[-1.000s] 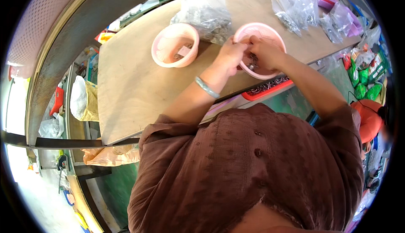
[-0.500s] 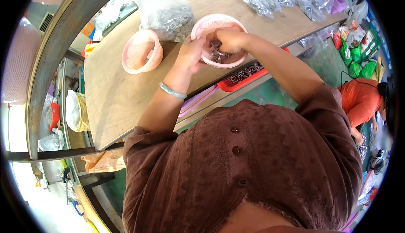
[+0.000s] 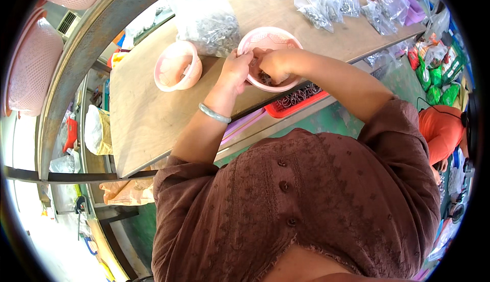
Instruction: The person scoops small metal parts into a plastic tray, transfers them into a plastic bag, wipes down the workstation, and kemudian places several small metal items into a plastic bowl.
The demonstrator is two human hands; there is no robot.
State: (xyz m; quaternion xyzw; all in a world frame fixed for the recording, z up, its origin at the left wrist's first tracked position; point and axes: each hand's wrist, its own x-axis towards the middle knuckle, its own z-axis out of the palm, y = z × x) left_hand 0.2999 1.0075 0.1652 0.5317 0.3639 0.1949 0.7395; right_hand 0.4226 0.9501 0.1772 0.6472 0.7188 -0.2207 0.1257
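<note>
A pink plastic bowl (image 3: 270, 35) with a perforated wall is held near the table's front edge. My left hand (image 3: 236, 71) grips its left rim, fingers closed around the edge. Inside lie small dark pieces (image 3: 264, 78), too blurred to name exactly. My right hand (image 3: 275, 66) reaches into the bowl from the right, its fingers curled down among those pieces. The fingertips are partly hidden, and what they hold cannot be made out. To the left, a second pink bowl (image 3: 164, 66) stands on the table with a small pale piece in it.
Behind the bowls, a large clear bag (image 3: 209, 29) of grey pieces sits on the wooden table (image 3: 145, 113). Small filled bags (image 3: 326, 4) lie at the far right. Below the edge is a red tray (image 3: 293, 107) of dark rings. A metal frame (image 3: 76, 62) curves along the left; a person in orange (image 3: 440, 129) bends at right.
My right hand has sunk deeper into the bowl, with its fingers turned down. The dark pieces seen by its fingers before are now mostly covered. The whole view has shifted slightly.
</note>
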